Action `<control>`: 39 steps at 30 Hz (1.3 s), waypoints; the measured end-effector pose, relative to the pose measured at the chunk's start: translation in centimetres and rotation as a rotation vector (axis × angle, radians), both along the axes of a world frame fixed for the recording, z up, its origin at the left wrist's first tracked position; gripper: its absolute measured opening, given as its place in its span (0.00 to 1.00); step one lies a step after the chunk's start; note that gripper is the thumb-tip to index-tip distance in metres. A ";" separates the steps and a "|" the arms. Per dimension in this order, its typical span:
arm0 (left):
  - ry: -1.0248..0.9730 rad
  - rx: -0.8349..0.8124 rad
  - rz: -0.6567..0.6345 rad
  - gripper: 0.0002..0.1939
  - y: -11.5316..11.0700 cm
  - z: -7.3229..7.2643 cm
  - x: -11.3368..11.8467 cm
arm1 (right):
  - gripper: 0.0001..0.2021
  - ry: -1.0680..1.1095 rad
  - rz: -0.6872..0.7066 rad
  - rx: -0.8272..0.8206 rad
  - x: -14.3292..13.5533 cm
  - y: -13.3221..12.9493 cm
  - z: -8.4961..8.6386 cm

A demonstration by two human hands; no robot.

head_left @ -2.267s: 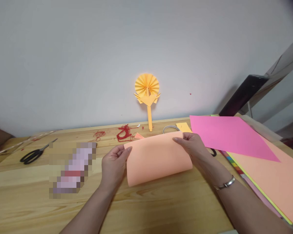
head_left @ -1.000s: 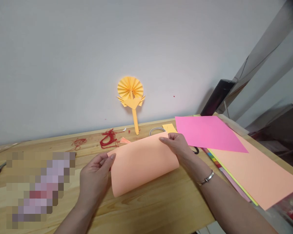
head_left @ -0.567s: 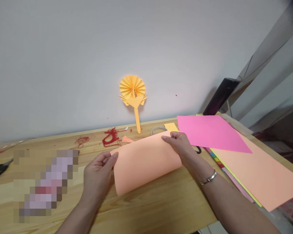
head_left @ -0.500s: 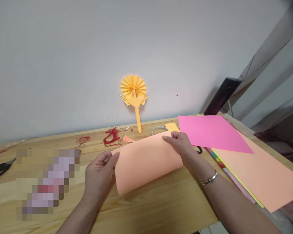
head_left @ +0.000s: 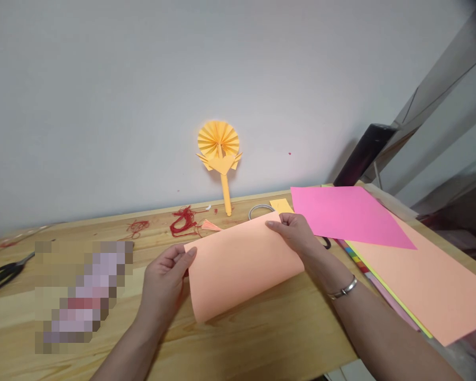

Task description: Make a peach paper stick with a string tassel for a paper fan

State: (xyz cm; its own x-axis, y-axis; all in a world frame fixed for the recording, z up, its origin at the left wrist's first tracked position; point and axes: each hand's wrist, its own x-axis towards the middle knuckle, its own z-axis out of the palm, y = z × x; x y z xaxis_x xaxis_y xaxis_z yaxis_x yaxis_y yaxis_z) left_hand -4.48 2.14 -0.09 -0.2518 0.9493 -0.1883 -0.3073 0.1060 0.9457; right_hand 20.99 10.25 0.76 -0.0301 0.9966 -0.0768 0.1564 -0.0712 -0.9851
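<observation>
A curved sheet of peach paper (head_left: 241, 264) is held above the wooden table (head_left: 285, 338), its lower edge hanging toward me. My left hand (head_left: 166, 275) pinches its upper left corner, the thumb on top. At the upper right corner my right hand (head_left: 295, 230), with a silver bangle on the wrist, grips it between thumb and fingers. Behind the paper, a yellow folded-paper fan (head_left: 218, 140) on a rolled stick leans against the wall. A small peach tassel-like paper piece (head_left: 210, 226) pokes out just beyond the sheet's upper edge.
Red thread (head_left: 182, 221) lies tangled at the back. Black-handled scissors (head_left: 3, 276) and a blurred-out object (head_left: 91, 286) rest at left. To the right, a pink sheet (head_left: 349, 214) overlaps a stack with another peach sheet (head_left: 428, 280). A dark cylinder (head_left: 365, 153) leans at the back right.
The lower edge of the peach sheet hangs slightly lower and opens out a little more. Both hands keep their hold; the whole view has shifted slightly.
</observation>
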 end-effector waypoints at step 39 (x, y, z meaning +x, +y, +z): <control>0.111 -0.320 -1.014 0.13 -1.1 1.3 0.9 | 0.15 0.039 0.449 -0.027 0.1 -0.8 0.2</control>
